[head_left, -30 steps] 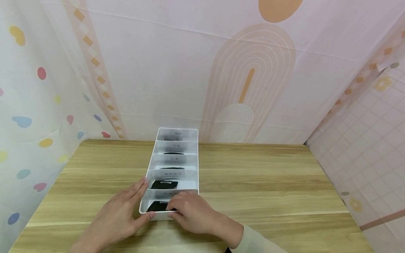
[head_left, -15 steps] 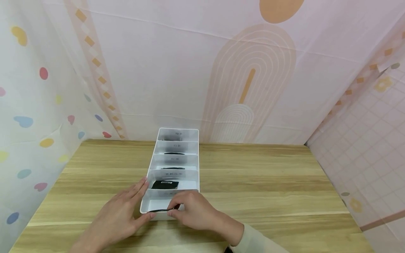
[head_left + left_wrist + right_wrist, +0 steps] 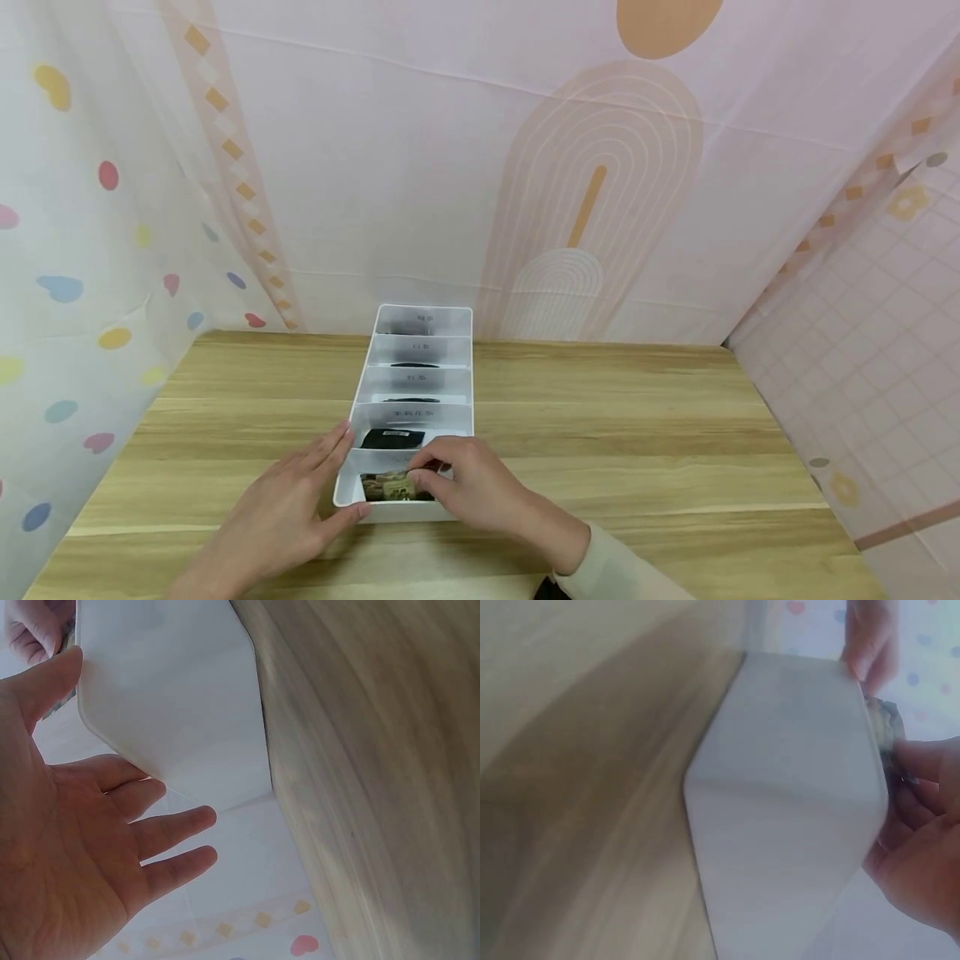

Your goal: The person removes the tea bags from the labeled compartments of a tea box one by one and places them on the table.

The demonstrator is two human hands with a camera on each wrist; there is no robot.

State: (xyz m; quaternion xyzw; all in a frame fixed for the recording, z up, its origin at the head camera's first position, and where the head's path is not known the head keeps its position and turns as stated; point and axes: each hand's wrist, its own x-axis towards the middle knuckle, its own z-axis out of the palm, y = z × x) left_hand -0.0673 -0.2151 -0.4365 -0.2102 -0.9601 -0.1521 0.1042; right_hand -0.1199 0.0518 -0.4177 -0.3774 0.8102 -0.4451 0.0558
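Right hand (image 3: pixel 474 483) pinched the packet (image 3: pixel 393 487); I'd just turned its patterned face into view, by the box (image 3: pixel 405 512)'s near edge. Left hand (image 3: pixel 287 498), fingers extended, touched the near-left corner.

The head view is evenly lit and fairly clear, with a soft shadow on the table (image 3: pixel 637 433) before the box (image 3: pixel 408 512) and its small labels (image 3: pixel 415 413) fuzzy. Both wrist views are hazy: the left hand (image 3: pixel 79 832) looks shaded; in the right, a broad shadow darkens the table and the packet (image 3: pixel 886 721) is blurred.
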